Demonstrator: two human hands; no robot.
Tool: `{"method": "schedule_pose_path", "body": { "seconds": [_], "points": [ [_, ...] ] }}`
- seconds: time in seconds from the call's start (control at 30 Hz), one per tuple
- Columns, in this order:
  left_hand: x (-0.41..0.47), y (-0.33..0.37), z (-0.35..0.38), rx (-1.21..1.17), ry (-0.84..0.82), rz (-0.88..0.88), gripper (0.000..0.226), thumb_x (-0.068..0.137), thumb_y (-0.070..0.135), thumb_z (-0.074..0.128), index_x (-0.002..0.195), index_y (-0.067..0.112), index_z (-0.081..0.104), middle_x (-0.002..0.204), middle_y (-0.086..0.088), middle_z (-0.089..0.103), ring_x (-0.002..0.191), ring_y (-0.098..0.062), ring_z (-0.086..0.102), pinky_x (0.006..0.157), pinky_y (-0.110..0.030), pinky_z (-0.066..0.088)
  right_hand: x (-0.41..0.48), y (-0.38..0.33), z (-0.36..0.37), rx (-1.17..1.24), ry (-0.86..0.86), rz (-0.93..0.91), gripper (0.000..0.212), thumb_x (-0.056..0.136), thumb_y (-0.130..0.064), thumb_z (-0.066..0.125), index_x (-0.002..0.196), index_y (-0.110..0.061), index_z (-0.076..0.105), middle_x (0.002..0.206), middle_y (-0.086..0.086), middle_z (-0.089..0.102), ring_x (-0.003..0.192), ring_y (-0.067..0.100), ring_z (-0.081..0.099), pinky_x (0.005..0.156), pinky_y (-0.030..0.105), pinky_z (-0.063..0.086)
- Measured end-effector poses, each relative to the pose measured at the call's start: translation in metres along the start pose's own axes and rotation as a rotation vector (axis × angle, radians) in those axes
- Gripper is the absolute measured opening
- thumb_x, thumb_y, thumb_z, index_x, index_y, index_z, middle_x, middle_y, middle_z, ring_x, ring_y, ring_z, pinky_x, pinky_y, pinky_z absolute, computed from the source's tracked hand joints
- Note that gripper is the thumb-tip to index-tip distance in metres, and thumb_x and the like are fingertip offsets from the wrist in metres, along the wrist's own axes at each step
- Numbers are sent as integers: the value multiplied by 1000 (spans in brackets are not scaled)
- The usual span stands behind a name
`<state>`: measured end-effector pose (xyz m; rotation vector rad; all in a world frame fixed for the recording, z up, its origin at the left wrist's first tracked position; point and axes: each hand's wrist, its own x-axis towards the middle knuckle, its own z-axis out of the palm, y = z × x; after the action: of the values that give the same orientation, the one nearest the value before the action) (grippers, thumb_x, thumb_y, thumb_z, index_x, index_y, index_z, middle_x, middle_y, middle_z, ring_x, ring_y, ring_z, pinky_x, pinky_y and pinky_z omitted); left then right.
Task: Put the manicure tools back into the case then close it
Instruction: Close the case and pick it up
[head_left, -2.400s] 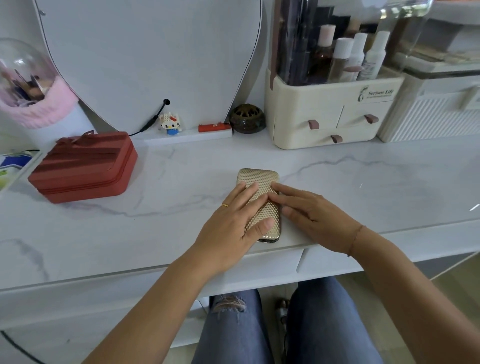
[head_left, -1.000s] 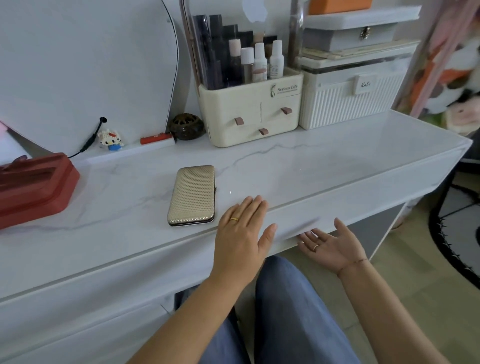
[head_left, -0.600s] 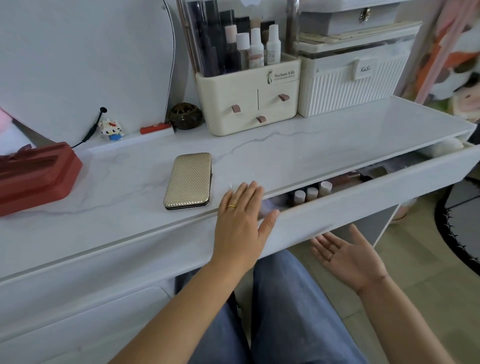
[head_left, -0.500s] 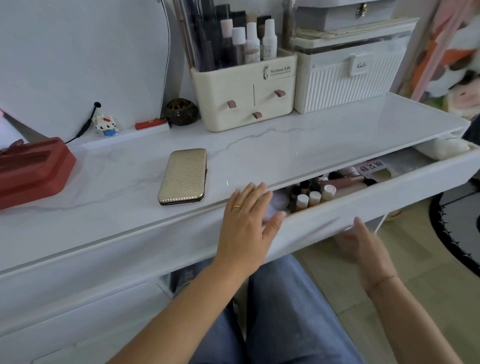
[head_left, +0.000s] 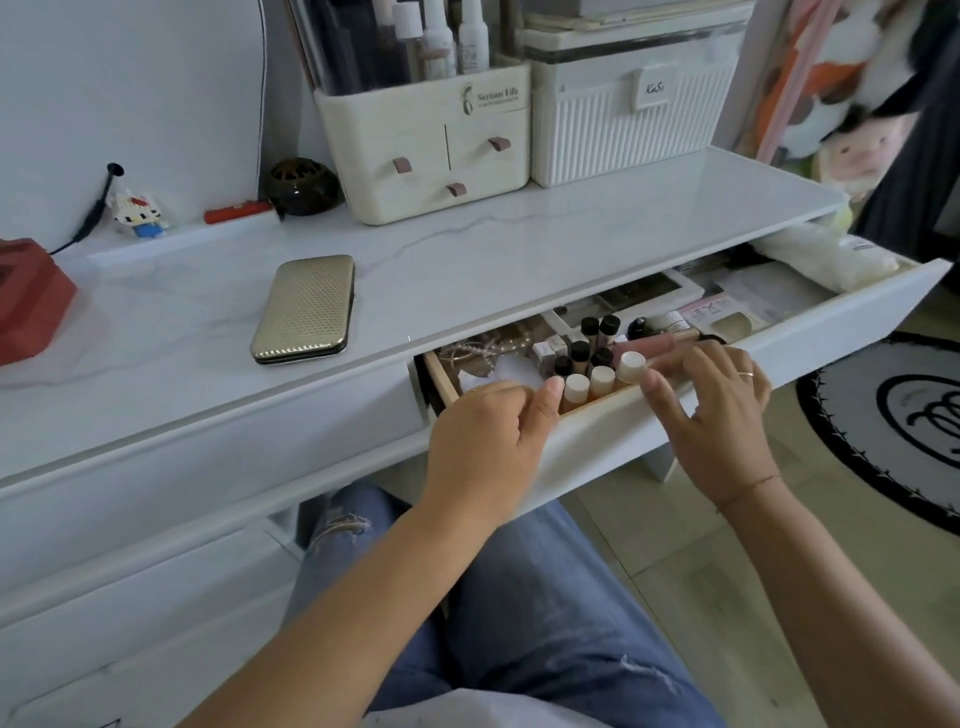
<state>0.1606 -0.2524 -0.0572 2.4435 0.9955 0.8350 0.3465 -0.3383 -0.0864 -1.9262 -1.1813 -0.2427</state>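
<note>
Gold manicure case (head_left: 305, 307) lies closed on the bench (head_left: 519, 249), at ten o'clock from both hands. Left hand (head_left: 488, 441) and right hand (head_left: 717, 415) reach into the open drawer (head_left: 831, 332), fingers loosely spread, gripping nothing.

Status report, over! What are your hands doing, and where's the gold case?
Left hand and right hand empty, fingers in the open drawer among small bottles. Gold case shut, untouched on the desktop. Nothing blocking it.

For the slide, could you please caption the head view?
Gold case shut on the vanity; both hands, left and right, reach into the open drawer.
</note>
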Motion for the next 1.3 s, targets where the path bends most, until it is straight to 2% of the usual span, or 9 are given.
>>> {"method": "schedule_pose_path", "body": {
  "seconds": [0.13,0.23,0.37,0.5,0.67,0.8,1.07,1.17,1.3],
  "points": [
    [-7,15,-1,16,-42,46,73,90,63,18,64,16,67,51,0,60,50,-16,56,52,-41,48,-12,-3,-8,21,80,33,34,90,-57,31,68,-40,52,82,-26,49,90,-15,36,99,30,17],
    [-9,23,-2,-3,-79,84,72,91,62,21,60,16,66,46,1,56,44,-15,55,49,-38,50,-18,-1,-18,11,80,48,55,91,-62,20,80,-35,67,80,-21,52,88,0,43,94,8,11],
    [-14,31,0,-37,-120,112,72,90,64,22,59,14,64,46,-1,58,44,-17,57,49,-39,51,-25,0,-29,-12,67,101,56,94,-57,18,81,-38,68,70,-18,52,88,5,48,99,34,18],
    [-19,35,-1,-2,-149,141,73,88,66,19,60,15,64,48,-2,59,46,-17,57,51,-40,50,-24,-6,-36,55,83,138,49,95,-53,22,62,-51,57,61,-9,55,78,4,50,92,30,21],
    [-9,14,-29,-85,-75,101,70,88,68,20,76,17,66,58,-1,65,53,-13,62,57,-38,53,-7,-25,-33,134,30,112,54,90,-58,30,69,-20,63,61,-12,57,63,5,54,75,34,43],
    [14,-28,-77,-184,201,-15,44,91,57,35,93,26,66,88,13,67,87,-2,61,76,-25,50,23,-85,-16,451,-217,44,37,86,-53,48,97,-21,63,86,-12,64,81,-3,60,69,7,45],
    [48,-118,-138,-207,265,-538,42,94,33,52,134,21,48,137,5,46,124,-14,46,97,-22,35,84,-190,80,822,-880,291,51,91,-32,54,137,-15,41,136,4,50,119,17,53,107,40,40],
    [60,-132,-139,-213,146,-611,45,93,35,54,134,17,49,136,0,53,121,-16,51,97,-27,37,102,-213,102,983,-906,463,29,93,-6,47,115,13,46,112,33,52,110,34,56,98,37,45],
    [72,-132,-134,-302,185,-622,46,84,35,67,126,18,58,125,1,61,113,-16,56,98,-32,42,118,-220,120,1016,-934,600,13,92,-6,49,79,-9,49,85,9,56,82,23,58,78,35,52]
  ]
}}
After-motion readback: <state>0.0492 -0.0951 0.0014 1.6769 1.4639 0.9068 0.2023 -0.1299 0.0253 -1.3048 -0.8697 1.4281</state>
